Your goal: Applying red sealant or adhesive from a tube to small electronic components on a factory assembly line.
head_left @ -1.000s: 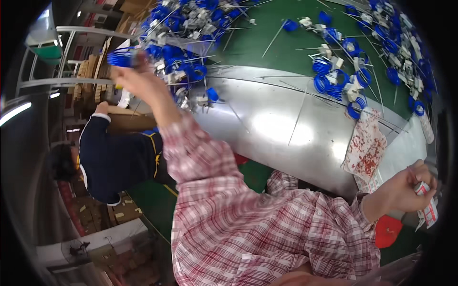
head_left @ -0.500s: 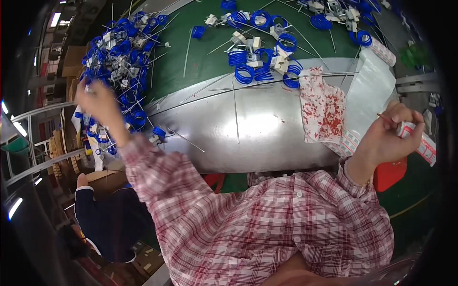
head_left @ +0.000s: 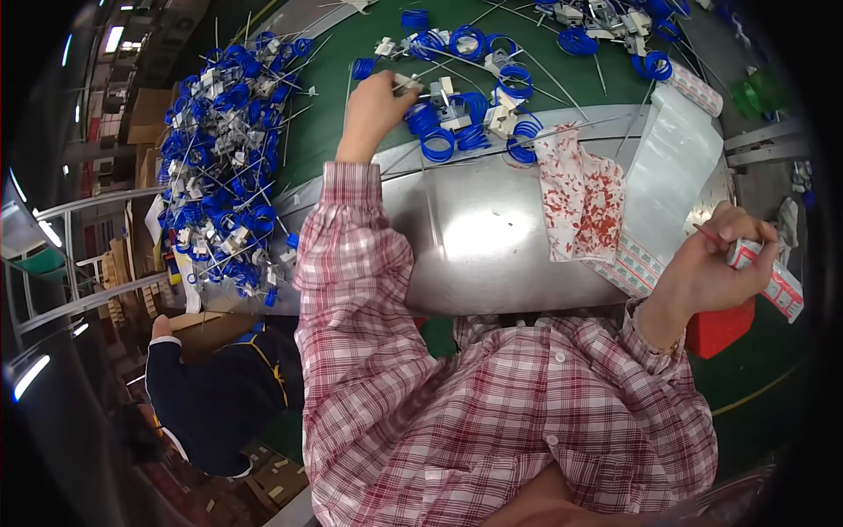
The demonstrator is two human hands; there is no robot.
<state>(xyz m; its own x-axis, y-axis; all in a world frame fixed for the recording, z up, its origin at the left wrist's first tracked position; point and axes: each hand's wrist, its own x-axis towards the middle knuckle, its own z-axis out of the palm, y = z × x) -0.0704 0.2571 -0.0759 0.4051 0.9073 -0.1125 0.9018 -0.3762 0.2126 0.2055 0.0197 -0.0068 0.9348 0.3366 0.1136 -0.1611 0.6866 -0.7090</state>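
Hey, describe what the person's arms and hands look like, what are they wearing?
Both arms are covered by long sleeves of a red, pink and white plaid button shirt, with cuffs closed at the wrists. The left hand and right hand are bare, with no gloves. No rings or watch can be made out.

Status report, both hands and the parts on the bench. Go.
Left hand reaching among blue wire coils on green mat, grip unclear. Right hand shut on small red-white roll, off bench edge. Big coil pile left, untouched.

I see the steel plate bare mid-bench; blue coils crowd its left, a red-speckled bag its right.
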